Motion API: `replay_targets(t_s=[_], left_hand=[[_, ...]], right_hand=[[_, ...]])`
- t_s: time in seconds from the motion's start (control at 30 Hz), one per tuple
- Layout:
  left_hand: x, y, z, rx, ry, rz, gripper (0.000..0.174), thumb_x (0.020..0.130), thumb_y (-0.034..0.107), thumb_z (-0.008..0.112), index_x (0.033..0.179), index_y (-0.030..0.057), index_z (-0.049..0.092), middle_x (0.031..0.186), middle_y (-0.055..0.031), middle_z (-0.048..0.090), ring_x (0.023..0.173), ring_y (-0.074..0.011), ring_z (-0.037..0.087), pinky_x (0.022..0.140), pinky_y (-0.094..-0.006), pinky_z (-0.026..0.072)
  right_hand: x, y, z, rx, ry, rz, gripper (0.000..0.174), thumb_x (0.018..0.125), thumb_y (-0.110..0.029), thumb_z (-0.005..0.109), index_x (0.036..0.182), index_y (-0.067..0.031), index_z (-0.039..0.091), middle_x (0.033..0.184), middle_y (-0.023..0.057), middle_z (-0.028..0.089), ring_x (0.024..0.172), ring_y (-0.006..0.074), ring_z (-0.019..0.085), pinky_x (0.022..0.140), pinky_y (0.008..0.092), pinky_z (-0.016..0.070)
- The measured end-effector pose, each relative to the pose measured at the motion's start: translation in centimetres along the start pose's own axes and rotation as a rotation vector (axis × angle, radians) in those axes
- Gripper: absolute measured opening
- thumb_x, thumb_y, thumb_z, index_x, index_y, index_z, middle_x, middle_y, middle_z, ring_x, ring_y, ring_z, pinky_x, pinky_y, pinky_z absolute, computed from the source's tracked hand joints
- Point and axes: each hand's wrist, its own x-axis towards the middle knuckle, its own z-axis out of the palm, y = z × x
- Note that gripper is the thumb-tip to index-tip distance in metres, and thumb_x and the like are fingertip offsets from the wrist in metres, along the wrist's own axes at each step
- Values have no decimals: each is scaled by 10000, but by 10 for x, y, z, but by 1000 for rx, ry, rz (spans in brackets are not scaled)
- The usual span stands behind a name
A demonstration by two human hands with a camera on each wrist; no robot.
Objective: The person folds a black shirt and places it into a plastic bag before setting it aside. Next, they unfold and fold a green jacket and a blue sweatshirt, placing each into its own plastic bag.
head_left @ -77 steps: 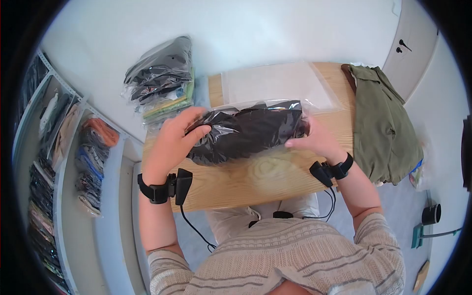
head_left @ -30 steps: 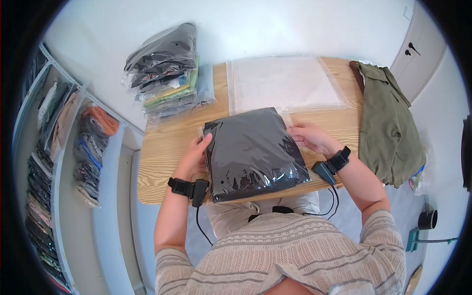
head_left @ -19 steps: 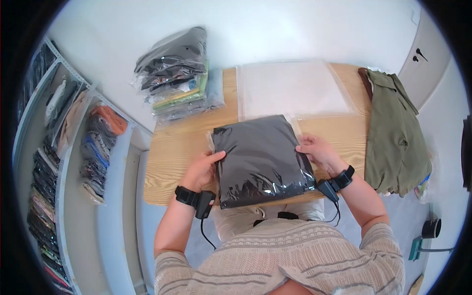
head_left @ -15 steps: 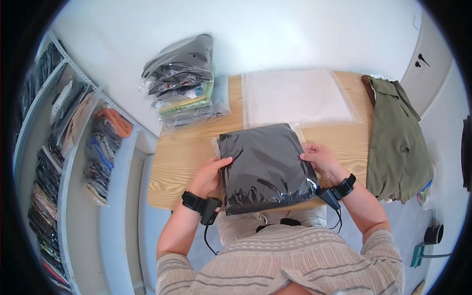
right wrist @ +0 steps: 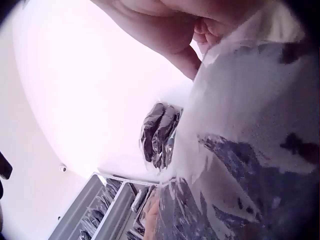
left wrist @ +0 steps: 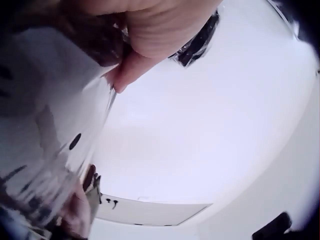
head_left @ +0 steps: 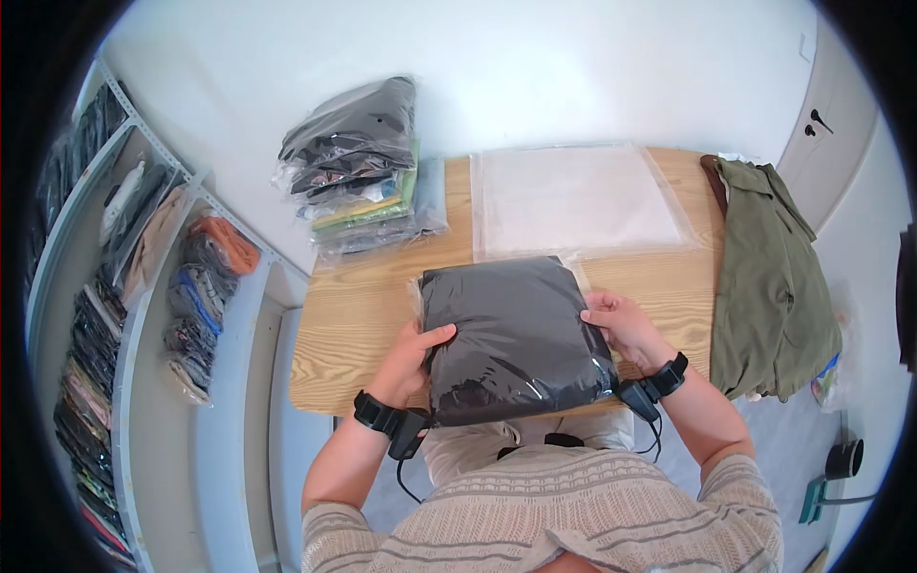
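A dark folded garment in a clear bag [head_left: 516,339] lies between the two hands at the table's front edge. My left hand [head_left: 406,358] grips its left side, thumb on top and the other fingers beneath, out of sight. My right hand [head_left: 626,329] holds the right side in the same way, thumb on the upper face. The left wrist view shows the left hand [left wrist: 155,30] pinching the glossy plastic [left wrist: 50,115]. In the right wrist view the right hand [right wrist: 175,30] is at the edge of the bag [right wrist: 240,130].
Flat clear bags [head_left: 578,201] lie at the back of the wooden table [head_left: 330,334]. Bagged garments form a stack [head_left: 358,172] at the back left. Olive trousers [head_left: 769,286] hang over the right edge. Shelves [head_left: 143,382] with bagged clothes stand at the left.
The dark package, earlier lifted and tilted up between the hands, has come down flat with its broad face up. Lately both hands keep their hold, while the whole view shifts slightly.
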Motion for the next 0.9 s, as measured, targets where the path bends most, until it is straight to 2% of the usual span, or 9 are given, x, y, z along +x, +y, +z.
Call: replay_targets(t_s=[0.1,0.2,0.3,0.43,0.53,0.63,0.73,0.8,0.9], left_hand=[[-11,12,8,-104,31,-129,405,890,212,617,1225,3,527,1152,-98,613,1018,-203,597,905,-336,468],[-19,21,22,-265,92,-174,368,912,249,586,1194,15,558,1149,-95,617,1014,-201,598,889,-340,476],[-12,9,13,-193,75,-246,358,911,239,591,1187,13,558,1152,-96,616,1014,-201,598,881,-337,480],[-13,5,15,-145,69,-230,375,901,223,603,1201,5,544,1151,-104,614,1014,-206,600,884,-335,481],[-24,20,33,-131,110,-132,401,890,197,613,1222,-10,524,1154,-115,612,1015,-209,602,887,-334,484],[-37,46,57,-79,116,19,424,882,175,614,1239,-26,506,1157,-126,610,1006,-214,612,884,-331,488],[-44,71,65,-81,159,138,383,883,147,610,1211,-27,518,1114,-114,619,988,-207,615,865,-329,496],[-45,90,62,-130,158,243,362,894,172,603,1191,-21,531,1071,-102,637,958,-196,629,847,-321,503],[-41,131,63,-229,225,376,315,910,225,578,1139,7,583,1049,-91,659,942,-201,638,836,-323,509]], right_hand=[[-7,-5,9,97,4,3,160,848,-12,631,1005,-21,598,853,32,637,727,102,622,641,215,510],[-7,-2,3,104,-41,21,208,860,-12,616,1064,-22,577,895,40,639,772,110,640,670,220,527],[-4,4,-4,65,-25,-8,214,861,-22,621,1070,-23,576,900,34,635,782,102,634,689,215,522],[-6,3,-2,66,-11,6,215,862,-34,627,1070,-25,575,904,25,629,790,92,628,699,206,514],[-11,-1,2,94,-30,14,214,863,-34,627,1071,-28,575,918,25,627,786,91,627,703,212,516],[-27,-11,12,32,16,-1,279,895,-94,609,1156,-31,531,905,31,633,761,86,606,659,193,483],[-46,-13,9,91,38,-106,317,938,-177,558,1220,-47,494,934,49,637,803,91,598,715,197,466],[-57,-6,-7,68,140,-197,329,963,-231,513,1238,-54,478,941,84,641,838,114,604,765,228,465],[-74,3,-25,125,164,-190,317,959,-209,515,1227,-44,480,950,113,643,838,151,618,762,252,494]])
